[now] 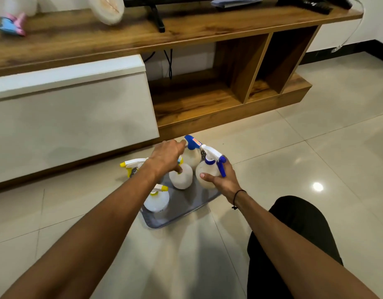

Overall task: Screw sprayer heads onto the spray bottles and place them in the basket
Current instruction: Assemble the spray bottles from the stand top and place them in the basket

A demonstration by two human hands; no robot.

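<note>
A shallow grey basket [182, 210] lies on the tiled floor and holds several round translucent spray bottles. My right hand [222, 180] grips the right-hand bottle [204, 171], which carries a white and blue sprayer head [214, 158]. My left hand [166, 156] covers the top of the middle bottle [180, 179], thumb down at its neck; a bit of its yellow sprayer head [180, 160] shows under the fingers. Behind stands a bottle with a blue head [192, 142]. A front bottle [156, 201] has a yellow and white head. Another yellow and white head [132, 164] shows left of my forearm.
A low wooden TV cabinet [207, 100] with a white drawer front [74, 117] stands just behind the basket. My knee in black trousers [294, 234] is at the right. Glossy floor tiles [315, 158] spread right of the basket.
</note>
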